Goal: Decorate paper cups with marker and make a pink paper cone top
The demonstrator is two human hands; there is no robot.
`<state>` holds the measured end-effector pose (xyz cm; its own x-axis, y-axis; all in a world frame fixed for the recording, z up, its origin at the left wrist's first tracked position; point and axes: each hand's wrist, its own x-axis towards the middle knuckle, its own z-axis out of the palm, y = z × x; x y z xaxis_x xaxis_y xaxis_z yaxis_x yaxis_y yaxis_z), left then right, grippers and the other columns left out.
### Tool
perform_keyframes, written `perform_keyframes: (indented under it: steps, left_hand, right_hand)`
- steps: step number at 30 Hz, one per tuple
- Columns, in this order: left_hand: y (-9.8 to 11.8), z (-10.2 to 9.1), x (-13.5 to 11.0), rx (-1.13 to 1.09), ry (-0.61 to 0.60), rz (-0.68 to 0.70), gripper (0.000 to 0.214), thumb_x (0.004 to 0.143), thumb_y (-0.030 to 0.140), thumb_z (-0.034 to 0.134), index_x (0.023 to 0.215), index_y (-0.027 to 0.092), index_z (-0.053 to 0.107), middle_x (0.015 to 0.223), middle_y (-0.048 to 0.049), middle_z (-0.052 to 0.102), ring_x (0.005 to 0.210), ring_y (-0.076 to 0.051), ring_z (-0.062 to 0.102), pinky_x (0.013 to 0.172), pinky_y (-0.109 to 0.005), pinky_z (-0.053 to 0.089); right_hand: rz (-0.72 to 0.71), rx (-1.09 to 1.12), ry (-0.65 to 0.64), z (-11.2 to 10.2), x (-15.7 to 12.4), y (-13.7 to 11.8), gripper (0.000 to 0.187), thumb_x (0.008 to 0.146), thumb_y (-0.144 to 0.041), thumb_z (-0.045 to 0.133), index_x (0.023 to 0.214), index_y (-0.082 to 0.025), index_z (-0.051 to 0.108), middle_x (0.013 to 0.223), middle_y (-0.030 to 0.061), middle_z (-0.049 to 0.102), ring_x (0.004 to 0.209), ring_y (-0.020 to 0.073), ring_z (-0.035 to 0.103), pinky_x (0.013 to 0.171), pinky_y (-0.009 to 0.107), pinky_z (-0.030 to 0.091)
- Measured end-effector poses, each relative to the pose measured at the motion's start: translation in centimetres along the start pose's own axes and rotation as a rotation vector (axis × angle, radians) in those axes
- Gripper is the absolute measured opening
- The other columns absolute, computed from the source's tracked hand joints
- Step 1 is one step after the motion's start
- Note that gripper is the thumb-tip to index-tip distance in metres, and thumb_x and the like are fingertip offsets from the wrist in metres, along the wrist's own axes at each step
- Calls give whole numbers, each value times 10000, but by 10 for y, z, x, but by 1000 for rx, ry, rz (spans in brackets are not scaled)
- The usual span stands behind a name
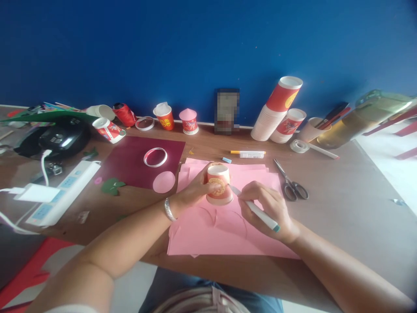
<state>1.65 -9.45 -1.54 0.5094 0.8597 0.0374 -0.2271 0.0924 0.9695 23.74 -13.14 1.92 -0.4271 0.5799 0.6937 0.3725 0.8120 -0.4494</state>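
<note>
Held a little above the pink paper sheets (228,237) is a red and white paper cup (218,186) with a gold round print. My left hand (201,186) wraps it from the left, thumb across its front. The cup stands with its wide base down and a pale end up. In my right hand (265,206) is a white marker pen (263,216) with a teal end, gripped like a writing tool. Its pale tip points at the cup's right side and seems to touch it; exact contact is too small to tell. Curved lines mark the top pink sheet.
Scissors (291,184) lie right of the paper; an orange-and-white marker (248,154) lies behind it. A tall cup stack (269,122) leans at the back. A pink-roofed cup (189,121) stands by the wall. Left are a power strip (63,193) and a pink disc (163,182).
</note>
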Motion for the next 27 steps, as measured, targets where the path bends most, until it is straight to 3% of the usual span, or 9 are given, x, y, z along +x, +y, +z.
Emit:
perform_keyframes:
  steps: [6,10,16,19,22,24,27]
  left_hand:
    - [-3,-1,0,-19,-15,17,502,799,346,775,1238,238,559,1149,-81,598,1042,-231,581,879,-349,477]
    - [-5,-2,0,-8,-3,-6,513,817,353,759,1270,249,542,1148,-80,596,1039,-230,580,881,-354,481]
    - [-1,-1,1,23,-4,-1,516,808,358,766,1254,231,541,1129,-78,603,1024,-231,585,877,-355,484]
    - [3,3,0,94,-4,-4,502,817,361,764,1242,228,533,1116,-87,614,1012,-254,592,851,-392,495]
    - [7,9,-2,210,-8,24,535,783,360,809,1236,233,553,1182,-120,615,1100,-310,589,902,-461,500]
    - [9,11,-3,236,-42,41,632,741,371,853,1285,255,552,1281,-130,596,1219,-332,558,984,-480,482]
    - [14,8,3,178,-37,72,620,846,513,736,1366,248,527,1334,-133,591,1316,-304,524,1109,-469,412]
  right_hand:
    - [120,54,85,0,-1,4,201,882,-67,589,977,-243,569,798,13,648,686,166,655,605,285,527]
    - [43,116,-7,1,-1,4,217,877,-54,586,1001,-231,584,785,15,642,668,161,642,583,284,517]
    - [61,102,23,-2,-2,1,199,865,-54,585,945,-235,607,750,5,636,631,147,614,558,275,493]
    - [252,378,-4,-4,-2,4,85,896,-148,597,857,-220,619,702,-3,642,577,135,592,524,269,479]
    - [592,702,257,-1,-1,20,115,925,-246,636,817,-218,605,629,-34,601,527,119,550,523,270,500]
    - [735,837,416,2,0,36,142,865,-297,724,829,-215,613,618,-45,596,523,112,530,517,264,507]
    - [863,921,482,6,-1,60,246,782,-382,800,869,-195,666,761,4,692,569,105,554,539,260,532]
